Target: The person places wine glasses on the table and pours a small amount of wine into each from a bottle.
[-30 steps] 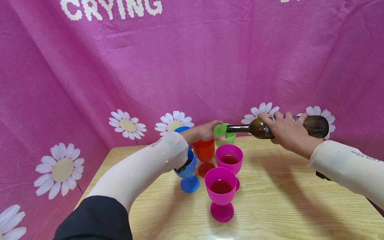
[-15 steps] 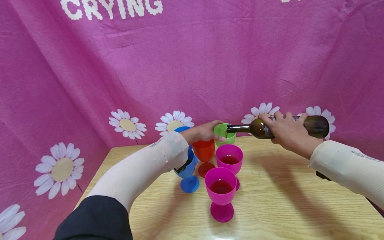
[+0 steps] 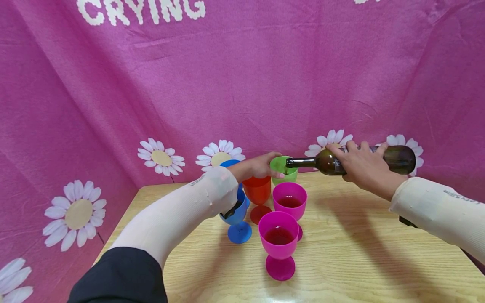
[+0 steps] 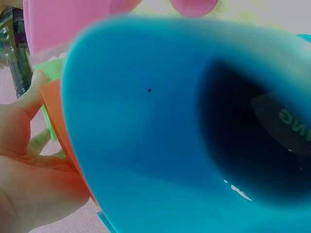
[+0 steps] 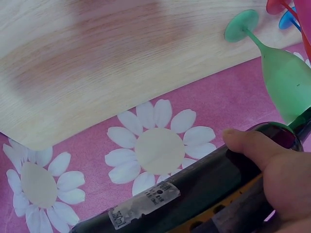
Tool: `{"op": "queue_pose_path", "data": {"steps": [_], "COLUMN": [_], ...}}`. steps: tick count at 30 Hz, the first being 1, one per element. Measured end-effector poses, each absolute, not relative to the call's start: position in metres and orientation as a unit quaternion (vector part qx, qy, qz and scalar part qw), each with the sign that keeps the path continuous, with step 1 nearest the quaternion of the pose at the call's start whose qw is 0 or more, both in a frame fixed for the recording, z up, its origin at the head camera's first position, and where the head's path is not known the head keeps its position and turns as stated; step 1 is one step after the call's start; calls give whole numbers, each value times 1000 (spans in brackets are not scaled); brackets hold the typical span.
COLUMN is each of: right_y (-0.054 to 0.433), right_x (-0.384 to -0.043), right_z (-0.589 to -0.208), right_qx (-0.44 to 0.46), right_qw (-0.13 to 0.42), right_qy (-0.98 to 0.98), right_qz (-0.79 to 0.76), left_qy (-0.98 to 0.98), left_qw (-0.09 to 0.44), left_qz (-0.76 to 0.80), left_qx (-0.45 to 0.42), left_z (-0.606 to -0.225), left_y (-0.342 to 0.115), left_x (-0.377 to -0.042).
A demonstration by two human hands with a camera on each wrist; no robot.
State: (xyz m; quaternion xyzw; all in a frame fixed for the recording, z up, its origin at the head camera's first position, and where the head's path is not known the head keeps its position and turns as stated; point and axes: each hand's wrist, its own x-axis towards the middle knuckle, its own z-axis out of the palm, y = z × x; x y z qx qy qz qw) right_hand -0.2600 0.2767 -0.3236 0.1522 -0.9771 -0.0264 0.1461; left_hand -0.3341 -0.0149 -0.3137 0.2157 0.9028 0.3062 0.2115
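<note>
At the back of the goblet group, my left hand (image 3: 259,166) holds a light green goblet (image 3: 278,181) by its bowl, thumb on one side and fingers on the other. My right hand (image 3: 367,170) grips a dark glass wine bottle (image 3: 329,163) round its body. The bottle lies nearly level, its neck pointing left with the mouth at the goblet's rim. In the right wrist view the green goblet (image 5: 282,77) shows its stem and base, and the bottle (image 5: 204,179) has a white label. How much liquid is in the green goblet cannot be made out.
Two pink goblets, a near one (image 3: 278,248) and a farther one (image 3: 303,189), hold red liquid. An orange-red goblet (image 3: 258,191) and two blue ones (image 3: 239,215) stand by the left forearm. A pink daisy-print cloth (image 3: 242,84) hangs behind the wooden table (image 3: 341,261).
</note>
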Motion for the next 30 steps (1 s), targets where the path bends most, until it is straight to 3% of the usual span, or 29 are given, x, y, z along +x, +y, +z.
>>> {"op": "queue_pose_path", "data": {"steps": [30], "right_y": [277], "right_x": [-259], "right_z": [-324], "right_qx": [154], "right_qw": [151], "right_qy": [-976], "right_qz": [-37], "left_qy": [895], "left_qw": [219], "left_qz": [317], "left_qx": [223], "left_z": [-314], "left_y": [-16], "left_x": [-334]}}
